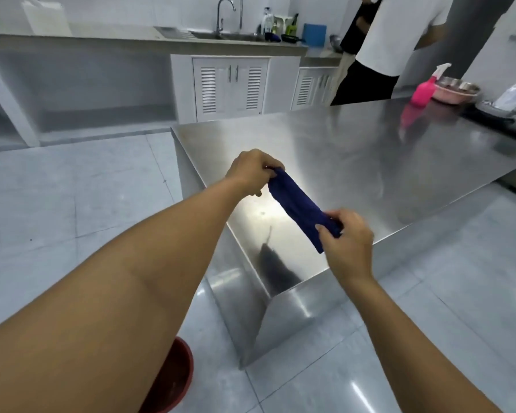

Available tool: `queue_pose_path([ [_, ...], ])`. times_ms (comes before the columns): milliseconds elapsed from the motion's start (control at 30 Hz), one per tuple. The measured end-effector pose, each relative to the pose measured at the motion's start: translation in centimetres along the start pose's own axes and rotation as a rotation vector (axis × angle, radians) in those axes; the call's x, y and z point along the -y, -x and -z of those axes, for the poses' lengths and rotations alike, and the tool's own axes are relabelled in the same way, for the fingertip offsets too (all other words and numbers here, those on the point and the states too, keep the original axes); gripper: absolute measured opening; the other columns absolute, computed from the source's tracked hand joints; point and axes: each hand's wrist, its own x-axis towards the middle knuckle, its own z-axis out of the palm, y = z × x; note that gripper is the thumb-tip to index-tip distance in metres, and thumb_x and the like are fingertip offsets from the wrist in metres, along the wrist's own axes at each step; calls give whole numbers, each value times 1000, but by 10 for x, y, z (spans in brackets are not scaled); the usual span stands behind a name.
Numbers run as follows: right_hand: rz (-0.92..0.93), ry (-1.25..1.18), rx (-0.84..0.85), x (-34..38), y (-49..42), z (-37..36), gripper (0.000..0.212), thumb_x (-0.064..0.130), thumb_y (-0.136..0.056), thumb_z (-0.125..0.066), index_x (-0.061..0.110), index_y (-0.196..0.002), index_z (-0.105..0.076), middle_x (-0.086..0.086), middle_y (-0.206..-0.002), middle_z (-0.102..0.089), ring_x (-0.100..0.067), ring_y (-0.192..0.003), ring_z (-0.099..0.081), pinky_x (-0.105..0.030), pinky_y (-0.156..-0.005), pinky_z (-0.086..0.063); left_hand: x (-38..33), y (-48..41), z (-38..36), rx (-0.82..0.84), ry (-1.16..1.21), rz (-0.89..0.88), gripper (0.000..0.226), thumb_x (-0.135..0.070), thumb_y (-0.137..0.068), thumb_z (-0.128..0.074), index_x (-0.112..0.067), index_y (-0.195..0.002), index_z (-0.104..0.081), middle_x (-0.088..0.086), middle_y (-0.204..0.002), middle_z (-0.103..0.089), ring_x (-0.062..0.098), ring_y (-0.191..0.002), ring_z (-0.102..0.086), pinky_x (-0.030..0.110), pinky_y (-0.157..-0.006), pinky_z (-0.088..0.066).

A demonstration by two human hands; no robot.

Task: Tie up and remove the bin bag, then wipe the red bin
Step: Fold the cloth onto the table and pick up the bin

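Observation:
A dark blue cloth point(298, 205) is stretched between my two hands above the near corner of a steel table point(370, 162). My left hand point(251, 171) pinches its far end and my right hand point(347, 236) pinches its near end. The red bin point(173, 380) stands on the floor below, at the bottom of the view, mostly hidden behind my left forearm. No bin bag is in sight.
A pink spray bottle point(423, 89), a pink basin point(456, 90) of metal bowls and a foil-wrapped item point(501, 104) sit at the table's far right. A person point(393, 40) in a white shirt stands behind the table. A counter with a sink point(221, 35) runs along the back wall.

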Motion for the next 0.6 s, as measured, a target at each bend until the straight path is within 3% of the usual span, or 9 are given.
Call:
queue_pose_path([
  [67,158,82,-13,-14,2,-18,22,-6,-72,-67,3,-92,-67,-15,-86,-63,-28,-75,-57,-21,-69,-39,7,-16,-17,24,46,28,35,-4,-81,-48,-26,-91,-74,3,-92,-72,30,-78,-70,36,-71,-60],
  [133,241,145,93,-24,17,-40,25,-11,-72,-66,-3,-96,-68,-21,-88,-62,-35,-77,-59,-35,-68,-51,21,-24,-34,39,115,94,38,3,-80,-44,-15,-95,-74,10,-97,-71,26,-90,-66,36,-84,-56],
  [200,289,193,249,-32,39,-61,25,-12,-71,-65,-4,-95,-69,-22,-84,-63,-39,-75,-60,-41,-64,-55,39,-21,-53,58,201,219,42,8,-80,-39,-9,-99,-73,12,-95,-66,24,-90,-60,31,-79,-54],
  [267,338,238,339,-36,60,-77,23,-12,-66,-69,-2,-87,-71,-16,-76,-61,-33,-67,-59,-37,-55,-54,58,-11,-69,91,320,384,43,7,-82,-35,-5,-104,-70,11,-91,-61,24,-84,-54,29,-70,-47],
  [367,343,235,341,-37,70,-85,19,-10,-67,-72,0,-83,-71,-10,-73,-62,-25,-64,-56,-31,-51,-53,80,0,-74,51,525,546,40,7,-84,-36,-1,-111,-64,13,-95,-58,24,-79,-54,33,-74,-49],
  [467,298,276,307,-31,69,-84,9,5,-70,-72,5,-79,-70,-8,-74,-63,-23,-66,-56,-31,-55,-49,98,4,-59,12,596,585,39,4,-86,-41,-6,-121,-55,14,-111,-53,26,-99,-55,34,-86,-51],
  [600,352,224,310,-3,75,-91,13,13,-73,-68,6,-83,-72,-8,-77,-65,-23,-73,-57,-33,-60,-48,123,22,-31,-94,586,542,34,-2,-87,-44,-7,-117,-60,13,-104,-55,24,-95,-56,36,-87,-52],
])
